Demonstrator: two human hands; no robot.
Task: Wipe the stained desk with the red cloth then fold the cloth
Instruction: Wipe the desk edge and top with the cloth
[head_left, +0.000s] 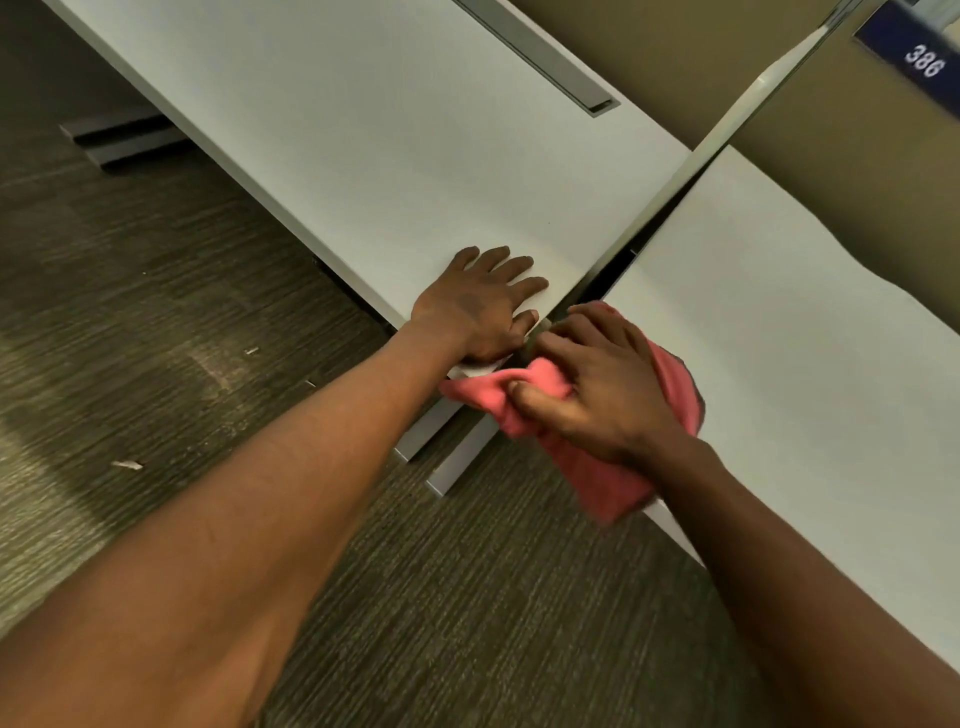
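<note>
My right hand (597, 387) grips a bunched red cloth (613, 475) at the near corner of the right white desk (805, 332), by the gap between the two desks. Part of the cloth hangs over the desk's front edge. My left hand (483, 306) lies flat, fingers spread, on the near corner of the left white desk (389, 140) and holds nothing. The two hands are almost touching. No stain is plain to see on either desk.
A thin partition (691, 171) divides the two desks, with a tan panel (675, 57) behind. A grey cable slot (545, 57) runs along the left desk's back. A blue sign reading 386 (922, 60) hangs at top right. Grey desk feet (447, 441) and paper scraps (127, 464) lie on the carpet.
</note>
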